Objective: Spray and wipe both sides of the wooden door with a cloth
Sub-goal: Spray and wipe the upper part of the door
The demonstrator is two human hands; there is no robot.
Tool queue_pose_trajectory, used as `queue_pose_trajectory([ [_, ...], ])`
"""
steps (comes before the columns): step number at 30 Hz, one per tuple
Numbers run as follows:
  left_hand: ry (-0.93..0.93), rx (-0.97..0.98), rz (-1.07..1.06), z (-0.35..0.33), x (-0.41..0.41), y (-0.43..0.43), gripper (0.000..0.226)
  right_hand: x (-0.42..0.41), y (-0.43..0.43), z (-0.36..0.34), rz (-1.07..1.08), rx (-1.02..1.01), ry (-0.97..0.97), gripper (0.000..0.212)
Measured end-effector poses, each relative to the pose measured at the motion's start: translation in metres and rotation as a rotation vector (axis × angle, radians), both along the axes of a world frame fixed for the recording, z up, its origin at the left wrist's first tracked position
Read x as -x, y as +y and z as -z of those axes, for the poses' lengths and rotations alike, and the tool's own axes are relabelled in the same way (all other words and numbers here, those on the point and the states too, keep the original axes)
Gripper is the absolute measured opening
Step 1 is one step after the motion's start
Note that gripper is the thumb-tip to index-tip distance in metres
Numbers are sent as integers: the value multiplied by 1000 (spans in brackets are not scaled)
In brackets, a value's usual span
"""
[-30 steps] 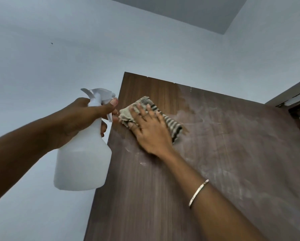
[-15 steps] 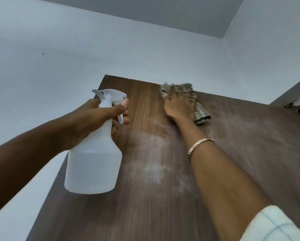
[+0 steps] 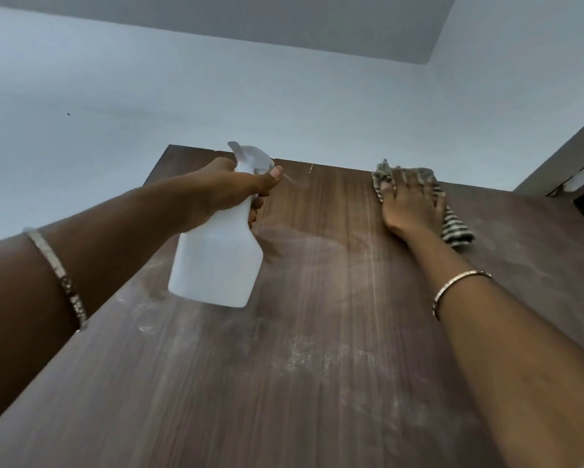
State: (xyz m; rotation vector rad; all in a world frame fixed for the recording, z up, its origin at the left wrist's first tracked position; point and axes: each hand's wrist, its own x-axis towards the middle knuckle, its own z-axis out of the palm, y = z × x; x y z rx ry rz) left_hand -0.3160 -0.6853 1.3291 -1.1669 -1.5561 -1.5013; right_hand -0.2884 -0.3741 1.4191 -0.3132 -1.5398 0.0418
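Cloth (image 3: 452, 224) on door (image 3: 317, 383), bottle (image 3: 216, 258) left.

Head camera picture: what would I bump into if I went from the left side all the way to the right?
Bangle on the left arm → left hand gripping the spray bottle → right hand pressing the cloth on the door → door frame.
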Motion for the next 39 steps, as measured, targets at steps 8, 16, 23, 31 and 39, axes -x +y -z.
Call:
queue_pose_trajectory([
  [8,-1,-3,2,3,-12,5,53,17,-40,24,39,-9,-12,60],
  [16,-7,-39,-53,14,11,-29,57,83,-175,45,37,-347,-109,63],
  [23,4,-32,-47,15,27,-53,61,81,-178,19,12,-515,-219,59],
  [31,41,38,-36,22,43,-75,57,73,-161,-19,32,-90,-85,60],
  [39,62,-77,28,28,44,-78,44,105,-234,23,42,-487,-251,65],
])
